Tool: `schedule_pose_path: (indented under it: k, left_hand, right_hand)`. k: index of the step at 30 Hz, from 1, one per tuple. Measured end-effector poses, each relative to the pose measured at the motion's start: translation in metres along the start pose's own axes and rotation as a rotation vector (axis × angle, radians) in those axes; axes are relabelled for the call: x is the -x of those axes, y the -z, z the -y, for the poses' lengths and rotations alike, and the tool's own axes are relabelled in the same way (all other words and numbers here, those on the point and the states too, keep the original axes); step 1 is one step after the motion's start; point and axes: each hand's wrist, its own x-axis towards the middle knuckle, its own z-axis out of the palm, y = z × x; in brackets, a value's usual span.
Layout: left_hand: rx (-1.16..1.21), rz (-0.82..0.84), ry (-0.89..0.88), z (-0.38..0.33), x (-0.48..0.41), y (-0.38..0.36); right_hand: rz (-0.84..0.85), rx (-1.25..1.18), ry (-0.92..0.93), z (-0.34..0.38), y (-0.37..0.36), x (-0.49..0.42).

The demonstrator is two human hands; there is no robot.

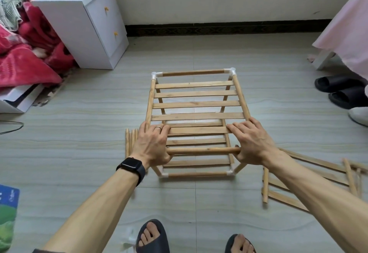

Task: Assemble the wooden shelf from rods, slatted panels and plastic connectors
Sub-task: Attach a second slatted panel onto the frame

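Note:
A partly built wooden shelf (196, 103) stands on the tiled floor in the middle. Its top slatted panel is framed by rods joined with white plastic connectors (231, 72) at the far corners, and a lower slatted panel shows through underneath. My left hand (152, 145) grips the near left corner of the top frame, fingers over a slat and thumb under the near rod (201, 150). My right hand (252, 143) grips the near right corner the same way. Both near top corners are hidden by my hands.
Loose rods (130, 143) lie left of the shelf. Another slatted panel (310, 181) and rods lie at the right. A white bedside cabinet (83, 23) stands back left beside red bedding. Black slippers (342, 91) sit at the right. A connector bag (129, 236) lies by my feet.

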Motion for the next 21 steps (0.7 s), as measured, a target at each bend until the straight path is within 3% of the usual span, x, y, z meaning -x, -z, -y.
schedule_pose_path:
  k: [10,14,21]
  left_hand:
    - [0.029,-0.059,-0.011,0.008,-0.002,-0.005]
    - [0.034,-0.020,-0.023,0.008,-0.003,-0.003]
    - [0.015,-0.033,-0.038,0.017,0.000,-0.005]
  right_hand:
    - [-0.001,-0.030,-0.010,-0.003,-0.004,-0.001]
    - [0.085,0.051,-0.049,-0.007,-0.006,0.010]
    - [-0.042,-0.045,-0.072,-0.004,-0.004,0.003]
